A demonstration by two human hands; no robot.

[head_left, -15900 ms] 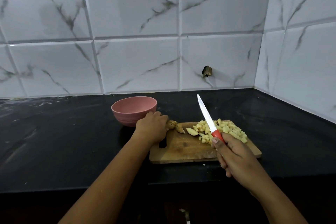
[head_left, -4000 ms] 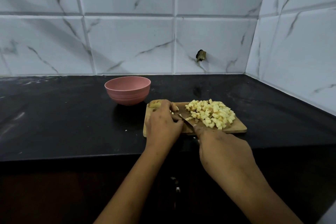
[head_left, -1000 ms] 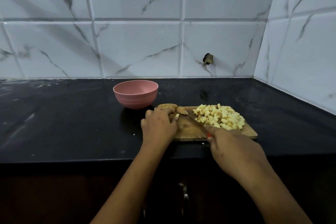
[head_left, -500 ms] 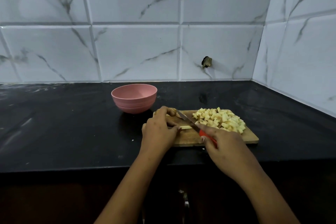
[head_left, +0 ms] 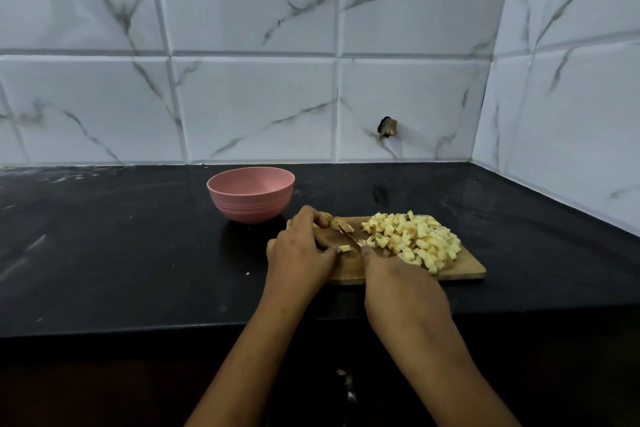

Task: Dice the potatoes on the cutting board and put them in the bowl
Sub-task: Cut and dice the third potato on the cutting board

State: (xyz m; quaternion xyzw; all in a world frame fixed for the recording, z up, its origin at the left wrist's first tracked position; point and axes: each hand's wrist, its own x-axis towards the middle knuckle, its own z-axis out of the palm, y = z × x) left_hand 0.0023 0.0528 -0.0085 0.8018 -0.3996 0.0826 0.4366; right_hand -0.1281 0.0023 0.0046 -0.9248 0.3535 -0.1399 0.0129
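Potato strip [head_left: 345, 248] pinched under left hand [head_left: 300, 255], right hand [head_left: 401, 286] gripping knife [head_left: 348, 235] alongside.

The cutting board [head_left: 464, 269] lies on the bench [head_left: 121, 253], to the right of the bowl [head_left: 250, 199] and slightly nearer. A heap of diced potato [head_left: 412, 239] sits on the board's right half. On its left half the left hand [head_left: 301, 253] holds a potato piece [head_left: 345, 248]. The knife [head_left: 348, 236], gripped by the right hand [head_left: 401, 284], lies just to the right of that piece.
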